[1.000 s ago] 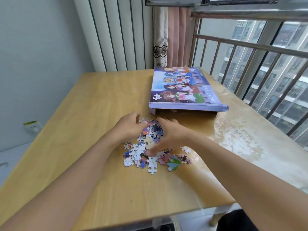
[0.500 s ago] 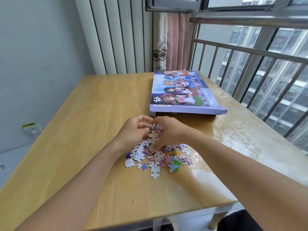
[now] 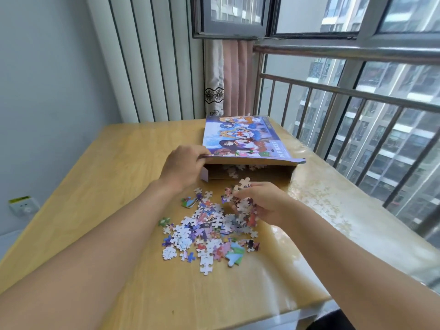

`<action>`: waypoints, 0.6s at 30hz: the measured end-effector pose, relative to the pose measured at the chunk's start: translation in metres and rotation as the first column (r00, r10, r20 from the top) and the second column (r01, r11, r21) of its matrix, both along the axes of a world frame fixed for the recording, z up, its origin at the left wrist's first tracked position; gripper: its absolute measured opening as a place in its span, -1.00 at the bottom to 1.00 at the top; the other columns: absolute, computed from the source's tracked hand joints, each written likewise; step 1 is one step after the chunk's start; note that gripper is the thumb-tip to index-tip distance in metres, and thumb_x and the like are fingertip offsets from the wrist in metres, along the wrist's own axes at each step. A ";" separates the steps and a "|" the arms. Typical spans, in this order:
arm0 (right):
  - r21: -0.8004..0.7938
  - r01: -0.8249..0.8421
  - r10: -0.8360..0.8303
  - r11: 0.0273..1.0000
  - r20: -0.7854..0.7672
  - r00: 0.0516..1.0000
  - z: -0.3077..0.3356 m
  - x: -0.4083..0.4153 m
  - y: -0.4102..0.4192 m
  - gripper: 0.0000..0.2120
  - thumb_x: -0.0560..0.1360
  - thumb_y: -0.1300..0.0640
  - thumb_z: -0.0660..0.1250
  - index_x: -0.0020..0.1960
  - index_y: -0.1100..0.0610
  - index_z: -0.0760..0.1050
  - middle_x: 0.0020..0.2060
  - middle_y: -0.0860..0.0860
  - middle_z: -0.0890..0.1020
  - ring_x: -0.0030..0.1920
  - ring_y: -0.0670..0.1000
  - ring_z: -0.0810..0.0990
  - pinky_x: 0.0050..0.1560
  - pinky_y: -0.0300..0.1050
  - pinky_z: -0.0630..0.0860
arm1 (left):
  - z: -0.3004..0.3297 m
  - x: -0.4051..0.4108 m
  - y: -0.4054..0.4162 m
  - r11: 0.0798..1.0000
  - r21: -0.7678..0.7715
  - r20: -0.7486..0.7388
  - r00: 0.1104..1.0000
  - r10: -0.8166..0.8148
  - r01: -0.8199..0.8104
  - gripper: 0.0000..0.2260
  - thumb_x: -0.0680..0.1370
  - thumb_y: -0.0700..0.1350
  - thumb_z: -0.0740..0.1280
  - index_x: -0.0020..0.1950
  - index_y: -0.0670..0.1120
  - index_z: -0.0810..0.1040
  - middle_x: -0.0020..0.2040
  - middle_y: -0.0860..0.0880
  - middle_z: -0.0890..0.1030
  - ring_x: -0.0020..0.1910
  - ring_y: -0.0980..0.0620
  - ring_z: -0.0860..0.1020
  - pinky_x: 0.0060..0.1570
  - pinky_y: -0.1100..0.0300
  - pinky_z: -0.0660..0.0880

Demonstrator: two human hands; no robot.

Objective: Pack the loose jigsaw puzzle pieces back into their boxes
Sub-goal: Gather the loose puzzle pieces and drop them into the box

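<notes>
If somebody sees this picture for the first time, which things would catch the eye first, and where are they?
First comes the colourful heap of puzzle pieces in the middle of the wooden table. Just behind it lies the puzzle box, where the left hand lifts the near edge of the illustrated lid, so that a few pieces show inside. The right hand holds a bunch of pieces just in front of that opening.

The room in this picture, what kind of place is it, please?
Probably a flat high in an apartment block: a wooden table beside a barred window, a pink curtain, and tall residential buildings outside.
</notes>
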State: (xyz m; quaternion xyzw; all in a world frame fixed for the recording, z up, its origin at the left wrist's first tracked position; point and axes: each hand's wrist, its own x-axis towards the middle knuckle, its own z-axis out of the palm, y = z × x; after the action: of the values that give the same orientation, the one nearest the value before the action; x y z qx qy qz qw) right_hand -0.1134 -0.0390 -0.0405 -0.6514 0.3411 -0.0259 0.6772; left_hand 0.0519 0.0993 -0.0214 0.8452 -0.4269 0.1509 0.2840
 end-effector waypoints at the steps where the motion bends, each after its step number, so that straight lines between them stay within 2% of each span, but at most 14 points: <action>1: 0.145 0.067 -0.070 0.987 0.014 0.997 0.003 -0.003 -0.005 -0.83 0.49 0.27 0.47 0.07 0.26 0.57 0.11 0.18 0.63 -0.20 0.08 0.63 -0.26 -0.12 0.57 | 0.004 0.002 -0.005 0.998 -0.052 -0.024 0.999 0.023 -0.024 -0.86 0.58 -0.14 0.33 0.05 -0.04 0.68 -0.02 -0.03 0.70 -0.04 -0.10 0.59 -0.09 0.03 0.52; 3: 0.406 0.162 -0.202 0.899 0.058 0.978 0.010 -0.007 -0.011 -0.83 0.55 0.27 0.40 0.11 0.28 0.49 0.11 0.24 0.63 -0.16 0.09 0.70 -0.27 -0.10 0.67 | 0.008 0.003 -0.013 0.993 -0.104 -0.068 0.997 0.045 -0.052 -0.91 0.58 -0.09 0.36 0.03 -0.01 0.65 -0.09 -0.01 0.68 -0.11 -0.07 0.59 -0.13 0.12 0.45; 5: 0.593 0.218 -0.338 0.775 0.098 0.936 0.017 -0.009 -0.015 -0.80 0.59 0.17 0.38 0.07 0.29 0.45 0.08 0.27 0.63 0.03 0.16 0.69 0.05 0.00 0.67 | 0.010 0.001 -0.020 0.990 -0.125 -0.090 0.994 0.055 -0.066 -0.95 0.58 -0.07 0.38 0.02 0.01 0.57 -0.14 0.01 0.64 -0.16 -0.04 0.56 -0.15 0.16 0.40; 7: 0.730 0.209 -0.447 0.650 0.146 0.882 0.021 -0.008 -0.020 -0.70 0.63 0.07 0.31 0.10 0.33 0.42 0.09 0.29 0.62 0.15 0.23 0.64 0.28 0.14 0.53 | 0.010 0.001 -0.025 0.982 -0.164 -0.112 0.991 0.078 -0.096 -0.90 0.57 -0.06 0.40 -0.01 0.03 0.48 -0.18 0.02 0.62 -0.19 -0.06 0.57 -0.18 0.14 0.42; 9: 0.805 0.181 -0.524 0.565 0.180 0.832 0.023 -0.005 -0.025 -0.62 0.65 -0.02 0.24 0.13 0.35 0.43 0.08 0.28 0.63 0.17 0.26 0.61 0.34 0.20 0.47 | 0.012 0.002 -0.029 0.963 -0.237 -0.166 0.982 0.092 -0.130 -0.86 0.55 -0.05 0.42 -0.05 0.06 0.45 -0.21 0.03 0.62 -0.20 -0.07 0.58 -0.18 0.14 0.44; 11: 0.852 0.134 -0.569 0.506 0.213 0.795 0.023 0.001 -0.032 -0.52 0.64 -0.11 0.22 0.27 0.30 0.45 0.14 0.29 0.63 0.18 0.29 0.61 0.32 0.26 0.47 | 0.017 0.003 -0.033 0.945 -0.282 -0.194 0.975 0.112 -0.165 -0.86 0.54 -0.05 0.43 -0.06 0.07 0.46 -0.22 0.04 0.61 -0.19 -0.06 0.59 -0.18 0.14 0.45; 14: 0.879 0.099 -0.609 0.467 0.238 0.757 0.025 0.016 -0.042 -0.49 0.59 -0.18 0.24 0.33 0.20 0.49 0.16 0.26 0.65 0.16 0.32 0.64 0.25 0.32 0.51 | 0.026 0.001 -0.039 0.940 -0.298 -0.187 0.976 0.111 -0.164 -0.86 0.55 -0.05 0.42 -0.07 0.06 0.46 -0.23 0.03 0.60 -0.20 -0.07 0.58 -0.18 0.11 0.48; 16: 0.891 0.121 -0.658 0.437 0.225 0.718 0.032 0.026 -0.043 -0.49 0.59 -0.21 0.20 0.31 0.16 0.50 0.17 0.23 0.65 0.15 0.31 0.64 0.22 0.34 0.52 | 0.029 0.000 -0.042 0.941 -0.298 -0.189 0.976 0.108 -0.162 -0.87 0.56 -0.06 0.41 -0.06 0.04 0.45 -0.24 0.03 0.59 -0.22 -0.07 0.56 -0.21 0.12 0.47; 18: 0.877 0.174 -0.689 0.448 0.215 0.692 0.040 0.035 -0.041 -0.54 0.59 -0.17 0.15 0.30 0.12 0.50 0.21 0.18 0.63 0.18 0.27 0.62 0.25 0.33 0.49 | 0.030 0.000 -0.043 0.941 -0.292 -0.193 0.974 0.116 -0.170 -0.87 0.56 -0.06 0.40 -0.06 0.03 0.45 -0.25 0.02 0.59 -0.23 -0.05 0.56 -0.23 0.13 0.46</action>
State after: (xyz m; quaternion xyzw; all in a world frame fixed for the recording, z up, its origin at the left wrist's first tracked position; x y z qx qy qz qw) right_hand -0.0780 -0.0799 -0.0006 -0.1175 0.2673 -0.2353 0.9271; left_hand 0.0514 0.0564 0.0086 0.8296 -0.3090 0.1617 0.4361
